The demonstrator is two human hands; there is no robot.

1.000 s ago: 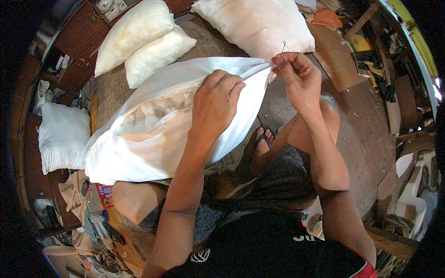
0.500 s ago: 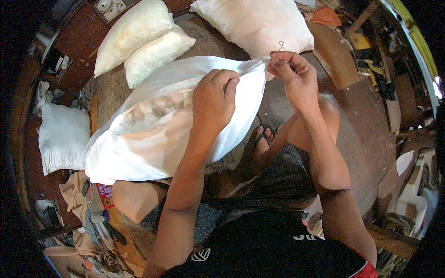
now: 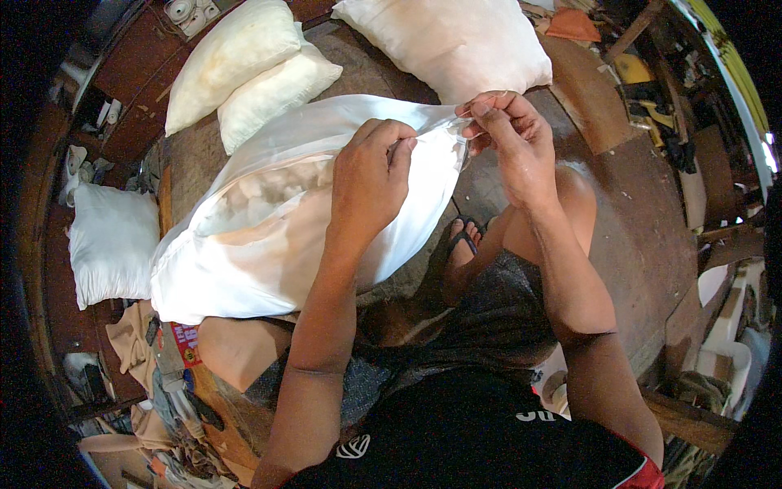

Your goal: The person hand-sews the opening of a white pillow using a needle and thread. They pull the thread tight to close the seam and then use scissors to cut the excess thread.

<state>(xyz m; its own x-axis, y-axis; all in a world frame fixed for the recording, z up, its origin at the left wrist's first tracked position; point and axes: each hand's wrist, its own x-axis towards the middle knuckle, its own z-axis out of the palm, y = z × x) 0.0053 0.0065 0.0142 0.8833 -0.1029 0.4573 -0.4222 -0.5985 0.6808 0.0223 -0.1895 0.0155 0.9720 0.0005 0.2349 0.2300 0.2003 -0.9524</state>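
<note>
Now our left hand (image 3: 371, 183) sits near twelve o'clock from the middle of the view, its fingers curled and its thumb pressed toward them, pinching a fold at the edge of a shiny white fabric casing (image 3: 269, 273). Our right hand (image 3: 517, 143) is between one and two o'clock, with thumb and forefinger closed on the narrow gathered corner of the same casing; we cannot tell whether anything finer is held between those fingertips.

The casing stretches across the view from nine o'clock to one o'clock, its tapered end at our right hand and its broad end over beside our bent left knee (image 3: 236, 350). Along its upper side a long slit gapes, and through it we see lumpy, pale stuffing (image 3: 277, 187).

Between ten and eleven o'clock we have two plump cream-coloured pillows (image 3: 232, 65), one partly overlapping the other. Just past twelve lies a larger, puffy off-white pillow (image 3: 448, 49), behind the casing's pinched corner. At nine o'clock a smaller, squarish white pillow (image 3: 114, 244) stands beside the broad end. We see a heap of crumpled tan cloth (image 3: 130, 346) at eight o'clock, a flat brown sheet (image 3: 590, 102) toward two, and our foot in a dark sandal (image 3: 463, 244) close by at three.
</note>
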